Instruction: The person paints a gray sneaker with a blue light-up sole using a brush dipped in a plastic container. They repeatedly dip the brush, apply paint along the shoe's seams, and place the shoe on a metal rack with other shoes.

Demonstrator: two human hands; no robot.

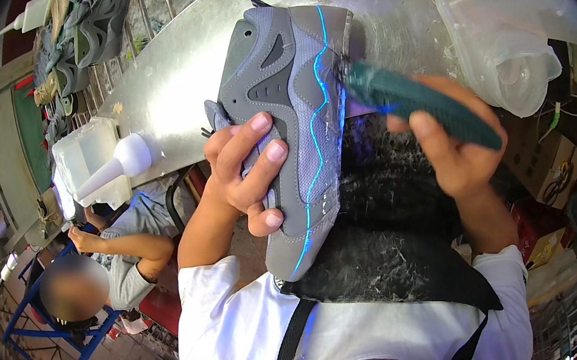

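A grey shoe upper (303, 69) stands on end in front of me, its side panels facing left and up. Along its lower edge runs a thin glowing blue line. My left hand (247, 167) grips the shoe from the left, with its fingers curled over the side. In my right hand (456, 150) is a dark green brush (430, 92), held by its handle. The brush's head is at the right edge of the shoe; whether the bristles touch it is blurred. A black apron (391, 239) covers my lap below the shoe.
A metal table (177, 56) lies beyond the shoe. On its left are a clear plastic box (76, 146) and a white nozzle bottle (129, 156). Clear plastic tubs (484, 8) stand at right. Shoes (98, 34) hang far left, near a seated person (131, 255). Cardboard boxes (546, 168) sit lower right.
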